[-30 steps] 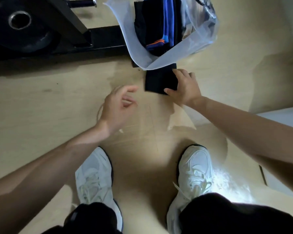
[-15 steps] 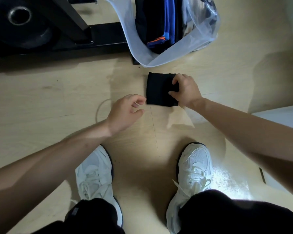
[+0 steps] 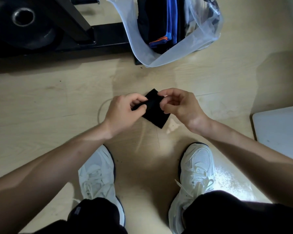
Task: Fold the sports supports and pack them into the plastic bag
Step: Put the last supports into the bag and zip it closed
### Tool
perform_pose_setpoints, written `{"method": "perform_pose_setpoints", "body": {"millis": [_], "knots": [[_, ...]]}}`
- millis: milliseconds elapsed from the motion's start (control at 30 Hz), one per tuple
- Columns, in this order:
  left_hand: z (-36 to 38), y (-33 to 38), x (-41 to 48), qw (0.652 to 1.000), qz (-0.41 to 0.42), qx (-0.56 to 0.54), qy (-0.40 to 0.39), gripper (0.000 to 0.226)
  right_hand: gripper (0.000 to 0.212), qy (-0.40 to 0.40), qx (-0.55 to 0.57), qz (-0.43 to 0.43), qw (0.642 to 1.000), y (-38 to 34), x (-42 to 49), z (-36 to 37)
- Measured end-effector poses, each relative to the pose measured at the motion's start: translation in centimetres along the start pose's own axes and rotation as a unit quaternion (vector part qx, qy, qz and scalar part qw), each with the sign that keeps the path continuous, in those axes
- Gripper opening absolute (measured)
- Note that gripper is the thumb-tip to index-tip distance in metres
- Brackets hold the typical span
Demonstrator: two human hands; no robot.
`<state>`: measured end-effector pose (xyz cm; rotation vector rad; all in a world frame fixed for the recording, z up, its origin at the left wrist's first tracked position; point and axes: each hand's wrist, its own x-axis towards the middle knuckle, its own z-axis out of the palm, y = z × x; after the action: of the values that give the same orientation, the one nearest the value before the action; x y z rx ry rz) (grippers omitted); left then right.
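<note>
A small black sports support is held up above the wooden floor between both hands, turned cornerwise. My left hand pinches its left edge with thumb and fingers. My right hand pinches its upper corner with curled fingers. Further away stands the clear plastic bag, open towards me, with several dark supports with blue and orange trim inside it.
A black weight plate and a black equipment frame lie at the far left. A white board sits at the right edge. My two white shoes are planted on the floor below the hands.
The black support has come off the floor near the bag and moved towards me. My left hand has closed in and taken its left edge; my right hand shifted to its upper corner.
</note>
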<state>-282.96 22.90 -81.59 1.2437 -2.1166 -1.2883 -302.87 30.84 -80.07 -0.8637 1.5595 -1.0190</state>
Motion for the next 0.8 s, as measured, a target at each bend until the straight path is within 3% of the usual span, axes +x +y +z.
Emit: {"method": "perform_pose_setpoints", "body": {"millis": [100, 200, 367, 533, 700, 800], "knots": [[-1.9, 0.7, 0.7, 0.996, -0.014, -0.087, -0.011, 0.016, 0.043, -0.009, -0.159, -0.031, 0.987, -0.3, 0.4, -1.2], [-3.4, 1.5, 1.4, 0.988, -0.024, -0.153, -0.027, 0.02, 0.037, -0.067, -0.215, -0.046, 0.973, -0.5, 1.3, -1.4], [-4.5, 1.8, 1.8, 0.953, -0.12, -0.276, 0.028, 0.016, 0.018, -0.138, -0.112, -0.023, 0.984, -0.2, 1.8, -0.2], [-5.8, -0.2, 1.8, 0.918, -0.184, -0.344, 0.064, 0.019, 0.021, -0.151, -0.07, 0.042, 0.985, 1.0, 1.1, -0.1], [-6.4, -2.3, 1.5, 0.894, -0.247, -0.357, 0.108, 0.019, 0.016, -0.177, -0.088, 0.103, 0.975, 2.4, -0.3, -0.8], [-6.6, -3.5, 1.1, 0.904, -0.257, -0.325, 0.108, 0.016, 0.013, -0.135, -0.076, 0.126, 0.98, 2.9, -1.1, -0.8]]}}
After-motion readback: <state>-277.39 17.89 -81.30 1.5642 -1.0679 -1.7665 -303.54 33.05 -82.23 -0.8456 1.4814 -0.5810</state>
